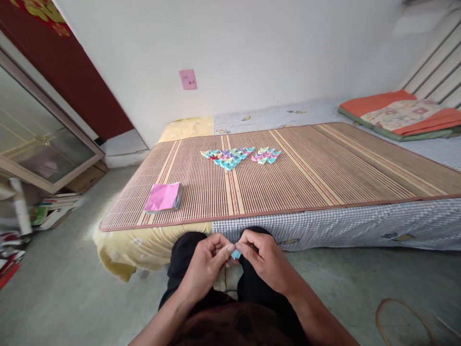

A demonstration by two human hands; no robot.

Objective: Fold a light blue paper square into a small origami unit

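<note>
Between my two hands, over my lap, is a small piece of folded light-blue paper (236, 254). My left hand (209, 259) pinches it from the left with thumb and fingers. From the right, the thumb and index finger of my right hand (264, 257) grip the same paper. Part of the paper is hidden behind my fingertips. Ahead on the bamboo mat lie a larger group of colourful folded paper pieces (228, 158) and a smaller group of folded paper pieces (266, 155). A stack of square paper sheets (163, 197), pink on top, sits on the mat's left part.
The striped bamboo mat (295, 182) covers a bed with a checked and yellow sheet. Folded orange bedding (403, 115) lies at the far right. A pink note (188, 79) is on the wall. A glass-doored cabinet (43, 134) stands left; a thin hoop (399, 307) rests on the floor.
</note>
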